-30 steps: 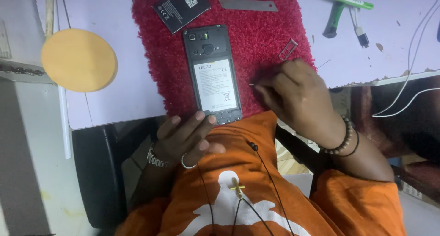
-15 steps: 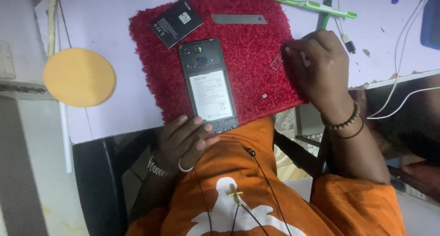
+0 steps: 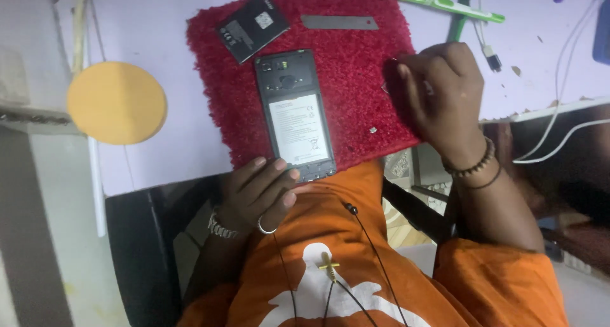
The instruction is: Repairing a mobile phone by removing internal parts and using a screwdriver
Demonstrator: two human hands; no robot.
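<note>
A black phone [image 3: 293, 114] lies with its back cover off on a red shaggy mat [image 3: 356, 66], and its empty battery bay shows a white label. My left hand [image 3: 260, 190] holds the phone's near end, fingers on its lower left corner. My right hand [image 3: 441, 95] rests on the mat's right edge with its fingers curled together. They press down by a small metal part [image 3: 385, 85], and what they hold is hidden. The loose black battery [image 3: 253, 27] lies at the mat's far left corner. A tiny pale speck [image 3: 373, 130] sits on the mat between phone and right hand.
A flat grey metal strip [image 3: 338, 22] lies at the mat's far edge, and a green toothbrush [image 3: 445, 4] lies beyond it. A yellow disc [image 3: 117, 102] sits left on the pale table [image 3: 152, 34]. White cables [image 3: 559, 136] hang off the right edge. A black chair [image 3: 136, 251] is below.
My right hand has left the phone's right side and moved to the mat's right edge. My left hand has stayed at the phone's near end.
</note>
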